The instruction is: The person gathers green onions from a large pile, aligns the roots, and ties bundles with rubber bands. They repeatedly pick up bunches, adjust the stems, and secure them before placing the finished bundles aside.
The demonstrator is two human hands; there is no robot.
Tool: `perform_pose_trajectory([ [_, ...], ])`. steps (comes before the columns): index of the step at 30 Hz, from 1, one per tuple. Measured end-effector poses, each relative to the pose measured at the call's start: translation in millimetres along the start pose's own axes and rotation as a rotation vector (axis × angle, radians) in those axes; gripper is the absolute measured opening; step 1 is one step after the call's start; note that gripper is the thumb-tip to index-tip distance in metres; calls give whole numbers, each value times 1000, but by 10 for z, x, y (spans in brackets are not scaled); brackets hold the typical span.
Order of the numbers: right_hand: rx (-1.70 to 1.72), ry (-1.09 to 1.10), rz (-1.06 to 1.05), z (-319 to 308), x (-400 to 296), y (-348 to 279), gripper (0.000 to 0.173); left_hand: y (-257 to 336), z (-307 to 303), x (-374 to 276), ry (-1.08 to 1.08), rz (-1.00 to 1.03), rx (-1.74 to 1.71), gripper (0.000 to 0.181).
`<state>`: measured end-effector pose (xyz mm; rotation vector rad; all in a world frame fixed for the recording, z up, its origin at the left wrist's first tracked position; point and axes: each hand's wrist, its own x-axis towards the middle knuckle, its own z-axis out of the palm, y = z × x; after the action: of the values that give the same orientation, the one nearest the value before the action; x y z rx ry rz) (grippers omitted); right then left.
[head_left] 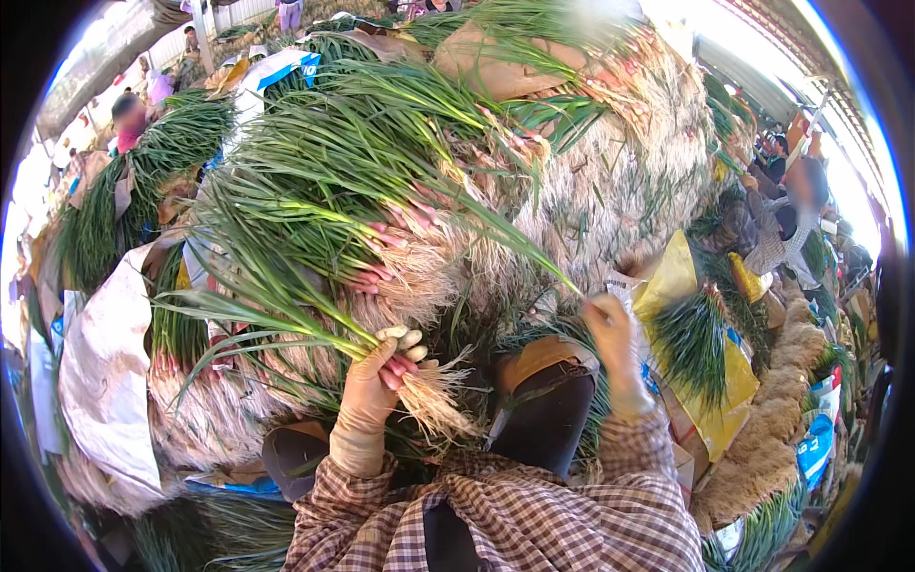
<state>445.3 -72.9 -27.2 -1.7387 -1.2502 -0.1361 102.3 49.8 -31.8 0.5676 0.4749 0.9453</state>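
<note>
My left hand [368,393], in a pale glove, grips a small bunch of green garlic plants [350,336] around their pinkish lower stems. Their pale roots [432,400] hang to the right, and the leaves fan out to the upper left. Blurred by motion, my gloved right hand [613,336] is raised right of my knee, its fingers closed on the narrow end of a long green leaf [518,239]. That leaf stretches to the upper left, over the heap. Just beyond my left hand lie loose bunches of the same plants [322,207], their pink stems and roots turned right.
A broad bed of dense pale roots [586,193] rises ahead. My knee [547,407] stands between my hands. To the right, a small green bundle [692,343] rests on yellow sheeting [736,386]. White sheeting [107,372] covers plants at left. A person [786,207] sits at the right.
</note>
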Motion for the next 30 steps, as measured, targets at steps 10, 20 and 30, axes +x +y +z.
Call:
perform_pose_trajectory([
  [10, 1, -170, 95, -308, 727, -397, 22, 164, 200, -90, -29, 133, 19, 19],
  [20, -382, -110, -507, 1158, 1742, -1592, 25, 483, -187, -463, 36, 226, 55, 20],
  [30, 51, -1108, -884, 839, -132, -1211, 17, 613, -134, -643, -134, 419, -110, 17],
])
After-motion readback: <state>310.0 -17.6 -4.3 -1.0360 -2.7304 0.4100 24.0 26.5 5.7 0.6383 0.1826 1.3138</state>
